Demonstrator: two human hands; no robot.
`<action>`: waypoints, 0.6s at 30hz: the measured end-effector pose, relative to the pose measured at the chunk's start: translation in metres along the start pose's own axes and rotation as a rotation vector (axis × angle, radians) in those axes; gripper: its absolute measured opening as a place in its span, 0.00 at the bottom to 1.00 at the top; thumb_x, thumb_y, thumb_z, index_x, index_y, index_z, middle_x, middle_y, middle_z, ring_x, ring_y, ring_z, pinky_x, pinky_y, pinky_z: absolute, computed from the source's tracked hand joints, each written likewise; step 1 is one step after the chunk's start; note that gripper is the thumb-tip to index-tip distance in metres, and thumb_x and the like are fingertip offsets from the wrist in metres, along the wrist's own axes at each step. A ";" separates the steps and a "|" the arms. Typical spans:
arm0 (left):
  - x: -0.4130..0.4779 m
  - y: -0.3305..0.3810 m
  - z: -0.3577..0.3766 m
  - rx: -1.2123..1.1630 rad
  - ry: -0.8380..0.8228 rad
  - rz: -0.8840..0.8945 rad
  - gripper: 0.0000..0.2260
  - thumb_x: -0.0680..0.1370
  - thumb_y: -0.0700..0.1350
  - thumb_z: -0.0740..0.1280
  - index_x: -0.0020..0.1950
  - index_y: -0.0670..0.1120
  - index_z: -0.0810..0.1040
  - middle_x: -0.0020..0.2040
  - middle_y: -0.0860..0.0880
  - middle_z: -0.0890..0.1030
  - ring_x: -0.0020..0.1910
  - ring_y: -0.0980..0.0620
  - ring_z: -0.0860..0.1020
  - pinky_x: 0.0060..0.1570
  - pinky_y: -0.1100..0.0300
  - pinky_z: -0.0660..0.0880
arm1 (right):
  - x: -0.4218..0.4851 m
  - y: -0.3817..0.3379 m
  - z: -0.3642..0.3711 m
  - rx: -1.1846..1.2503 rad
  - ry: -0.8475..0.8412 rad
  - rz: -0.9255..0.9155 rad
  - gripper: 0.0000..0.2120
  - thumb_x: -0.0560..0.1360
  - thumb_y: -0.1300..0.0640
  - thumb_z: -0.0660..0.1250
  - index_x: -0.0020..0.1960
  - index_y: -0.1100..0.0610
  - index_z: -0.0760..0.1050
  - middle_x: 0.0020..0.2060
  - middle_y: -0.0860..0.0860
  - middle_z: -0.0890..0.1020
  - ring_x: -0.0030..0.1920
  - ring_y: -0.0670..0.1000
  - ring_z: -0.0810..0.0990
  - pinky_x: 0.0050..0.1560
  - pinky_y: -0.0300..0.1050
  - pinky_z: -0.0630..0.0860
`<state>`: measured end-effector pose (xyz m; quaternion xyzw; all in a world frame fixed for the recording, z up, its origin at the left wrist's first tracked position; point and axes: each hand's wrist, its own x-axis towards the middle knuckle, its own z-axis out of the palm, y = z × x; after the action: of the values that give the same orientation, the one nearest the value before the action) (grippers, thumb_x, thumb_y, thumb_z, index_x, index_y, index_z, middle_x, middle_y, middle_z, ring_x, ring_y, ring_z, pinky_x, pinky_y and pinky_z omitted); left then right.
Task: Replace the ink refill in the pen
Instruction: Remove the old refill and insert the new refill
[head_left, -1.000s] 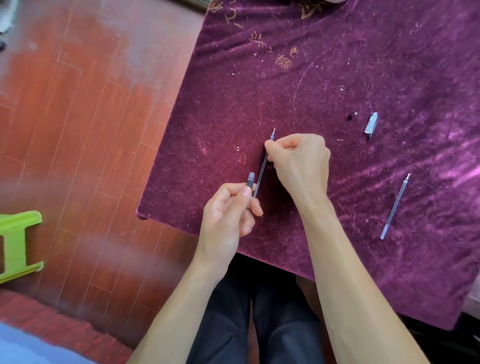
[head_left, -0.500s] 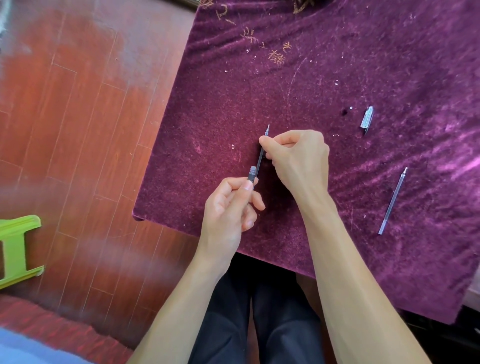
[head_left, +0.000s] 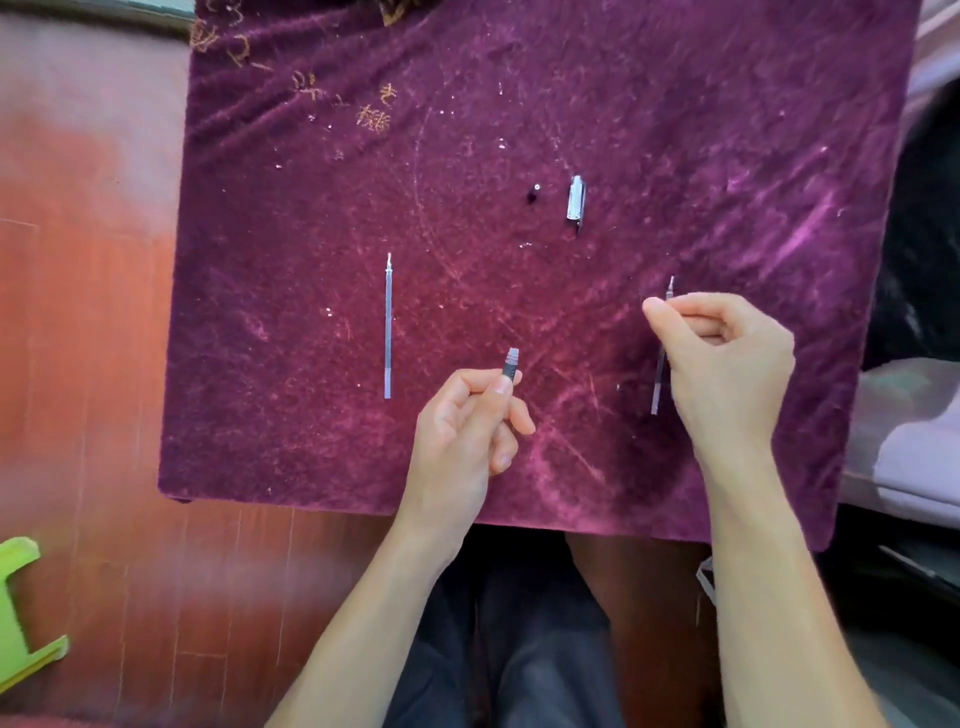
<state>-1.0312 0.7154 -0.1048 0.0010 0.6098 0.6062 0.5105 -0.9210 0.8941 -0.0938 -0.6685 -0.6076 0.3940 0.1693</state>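
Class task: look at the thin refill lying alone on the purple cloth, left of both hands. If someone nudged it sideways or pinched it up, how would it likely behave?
The refill is a slim round tube, so it would probably roll, though the fuzzy cloth may slow it. It looks light and likely bends slightly. Lying flat, it may be fiddly to pinch.

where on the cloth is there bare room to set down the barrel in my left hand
Free: the stretch between the lying refill and the pen cap, and the far cloth beyond the cap. Crowded: around the right hand with its refill.
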 end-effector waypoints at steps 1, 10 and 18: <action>0.001 -0.001 0.005 0.018 -0.017 -0.005 0.08 0.83 0.48 0.64 0.54 0.44 0.79 0.37 0.48 0.82 0.25 0.57 0.69 0.28 0.68 0.69 | 0.005 0.005 -0.001 -0.007 0.012 0.012 0.08 0.72 0.43 0.79 0.45 0.47 0.86 0.33 0.36 0.85 0.34 0.36 0.84 0.39 0.29 0.77; 0.010 -0.008 0.029 0.145 -0.072 -0.016 0.08 0.83 0.47 0.63 0.53 0.45 0.79 0.38 0.48 0.82 0.25 0.57 0.69 0.27 0.67 0.68 | 0.030 0.022 -0.002 -0.076 -0.013 0.075 0.09 0.71 0.42 0.79 0.40 0.45 0.83 0.31 0.39 0.83 0.33 0.27 0.79 0.35 0.24 0.69; 0.023 -0.006 0.042 0.163 -0.084 0.000 0.07 0.83 0.46 0.62 0.53 0.44 0.79 0.38 0.48 0.82 0.24 0.58 0.69 0.27 0.67 0.68 | 0.038 0.025 -0.004 -0.096 -0.056 0.110 0.08 0.71 0.44 0.80 0.39 0.46 0.85 0.30 0.39 0.83 0.31 0.34 0.80 0.35 0.30 0.71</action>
<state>-1.0123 0.7593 -0.1123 0.0679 0.6352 0.5541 0.5338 -0.9029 0.9256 -0.1209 -0.6969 -0.5928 0.3915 0.0979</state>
